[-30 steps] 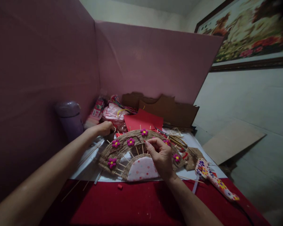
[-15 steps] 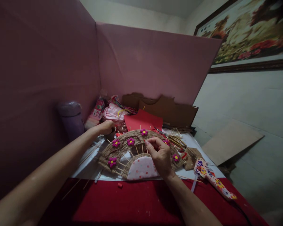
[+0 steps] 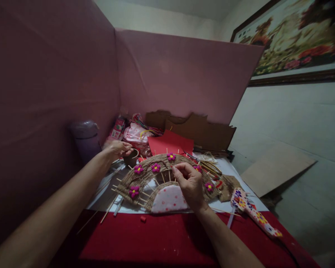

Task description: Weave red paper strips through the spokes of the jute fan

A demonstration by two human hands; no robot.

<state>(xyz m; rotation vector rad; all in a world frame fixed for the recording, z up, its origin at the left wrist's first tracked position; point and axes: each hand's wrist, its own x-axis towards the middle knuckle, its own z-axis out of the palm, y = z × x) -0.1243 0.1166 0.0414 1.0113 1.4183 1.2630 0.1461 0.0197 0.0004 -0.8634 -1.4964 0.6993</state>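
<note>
My left hand (image 3: pixel 123 148) is at the rim of a small dark cup (image 3: pixel 131 159), fingers pinched together; whatever they hold, if anything, is too small to make out. Over the middle of a fan-shaped twine weaving (image 3: pixel 145 175) is my right hand (image 3: pixel 190 184), thumb and forefinger closed on a tiny red piece (image 3: pixel 171 167). Thin sticks stand out from the weaving's edges. Magenta flowers with yellow centres, such as one flower (image 3: pixel 134 191) at its left, sit on the twine. A dotted white fabric half-circle (image 3: pixel 169 201) fills its lower middle, partly behind my right hand.
A flower-patterned glue gun (image 3: pixel 254 214) lies at the right, its cord running off the front. Scissors (image 3: pixel 191 156), red paper (image 3: pixel 170 143) and cardboard (image 3: pixel 212 134) are behind the weaving. A purple bottle (image 3: pixel 86 143) stands left. A red bit (image 3: pixel 143 219) lies on the red cloth (image 3: pixel 128 238).
My left hand has drawn back up and left from the cup, so its opening now shows. My right hand keeps its pinch in nearly the same place.
</note>
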